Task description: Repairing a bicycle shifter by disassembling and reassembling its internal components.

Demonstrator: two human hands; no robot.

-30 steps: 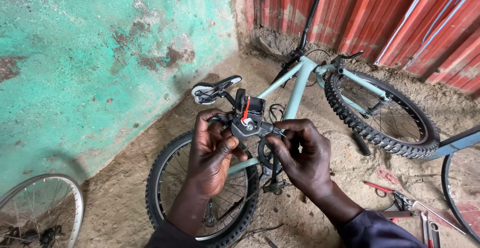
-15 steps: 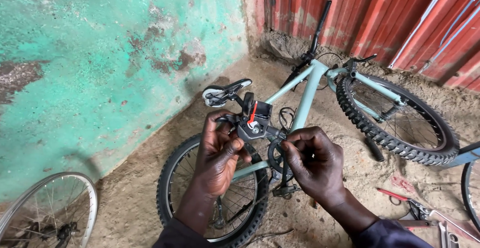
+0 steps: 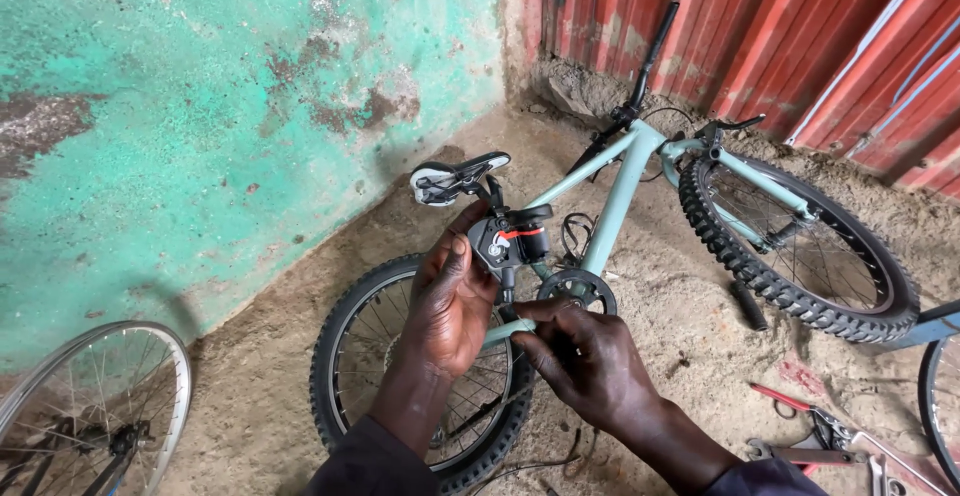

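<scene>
Left hand point(image 3: 452, 306) grips black gear shifter point(image 3: 510, 239); right hand point(image 3: 590, 361) pinches below it, above pale-green bicycle point(image 3: 625, 191).

There is one view only, from a camera worn on the person's head, tilted down and forward. It sits close above the left hand point(image 3: 450, 306) and right hand point(image 3: 585, 361), which fill the lower middle. Beyond the grip lies the bicycle point(image 3: 630, 186) on sandy ground; the green wall point(image 3: 200, 106) stands left, red metal sheeting point(image 3: 800, 26) behind.

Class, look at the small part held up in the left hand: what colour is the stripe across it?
The stripe is orange-red on a black and grey part, clearest in the head view.
</scene>
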